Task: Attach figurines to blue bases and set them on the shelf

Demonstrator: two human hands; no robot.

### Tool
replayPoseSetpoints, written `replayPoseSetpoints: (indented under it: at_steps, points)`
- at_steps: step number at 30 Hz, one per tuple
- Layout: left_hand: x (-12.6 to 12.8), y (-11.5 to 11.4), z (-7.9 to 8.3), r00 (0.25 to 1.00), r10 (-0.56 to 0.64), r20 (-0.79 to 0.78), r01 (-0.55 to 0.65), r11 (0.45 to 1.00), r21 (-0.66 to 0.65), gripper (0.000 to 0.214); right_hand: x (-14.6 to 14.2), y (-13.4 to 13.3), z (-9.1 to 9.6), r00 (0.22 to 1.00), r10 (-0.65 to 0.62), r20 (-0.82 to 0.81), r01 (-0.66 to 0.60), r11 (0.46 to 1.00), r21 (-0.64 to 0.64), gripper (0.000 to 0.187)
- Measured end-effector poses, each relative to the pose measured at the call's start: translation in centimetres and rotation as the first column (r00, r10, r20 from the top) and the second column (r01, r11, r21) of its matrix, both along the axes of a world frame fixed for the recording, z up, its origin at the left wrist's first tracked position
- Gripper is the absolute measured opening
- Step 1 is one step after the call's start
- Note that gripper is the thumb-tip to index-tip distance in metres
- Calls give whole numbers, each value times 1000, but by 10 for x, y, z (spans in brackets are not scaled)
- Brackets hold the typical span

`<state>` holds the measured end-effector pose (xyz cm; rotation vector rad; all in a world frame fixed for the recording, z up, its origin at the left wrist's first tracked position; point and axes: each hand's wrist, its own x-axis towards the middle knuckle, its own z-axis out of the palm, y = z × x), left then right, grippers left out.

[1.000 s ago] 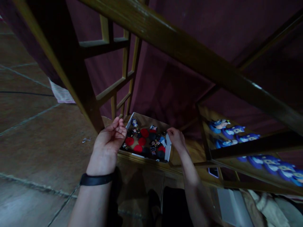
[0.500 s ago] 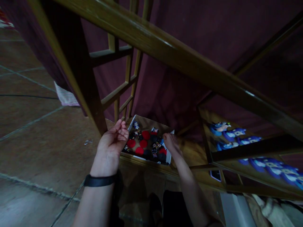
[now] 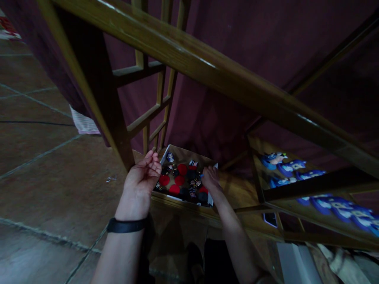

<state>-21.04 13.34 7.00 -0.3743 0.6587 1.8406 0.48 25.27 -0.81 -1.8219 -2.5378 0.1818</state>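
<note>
A shallow cardboard box [image 3: 189, 152] with white edges sits on a low wooden shelf. Inside it are several small dark-haired toy figures [image 3: 195, 182] and red round pieces [image 3: 179, 180], along with black ones. At the box's left edge is my left hand [image 3: 145, 171], palm up with loosely bent fingers and nothing visible in it. My right hand [image 3: 211, 178] reaches into the right side of the box, its fingers curled downward. A speck of blue shows at those fingertips, but the thing there is mostly hidden.
A wooden rail [image 3: 189, 51] crosses above my hands, and a lattice side [image 3: 148, 116] stands behind the left one. Several blue-haired figures [image 3: 340, 209] line shelves at the right. A phone-like object [image 3: 270, 219] lies below them. Dark purple cloth [image 3: 213, 106] hangs behind.
My right hand has shifted slightly left and lower into the box, covering the light blue item beside it. The left hand has stayed nearly still.
</note>
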Motion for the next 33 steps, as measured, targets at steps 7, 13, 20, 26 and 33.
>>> replayPoseSetpoints:
  at_steps: [7,13,20,26,33]
  points:
    - [34,10,-5,941,-207,-269,195,978,-72,18,5,4,43,587,-120,-801,-139,959,-246,19]
    - [66,15,-9,782,-417,-463,409,904,-122,20,-26,-23,63,454,-47,-890,-366,900,-235,20]
    - [52,18,-13,882,-256,-397,225,967,-123,23,4,-9,46,854,153,-497,-207,977,-55,31]
    - [37,19,-12,954,-202,-222,194,979,-55,25,15,-23,4,956,190,224,-184,982,-49,42]
    - [41,17,-11,946,-206,-251,200,979,-49,23,17,-22,16,991,136,-17,-136,990,-48,35]
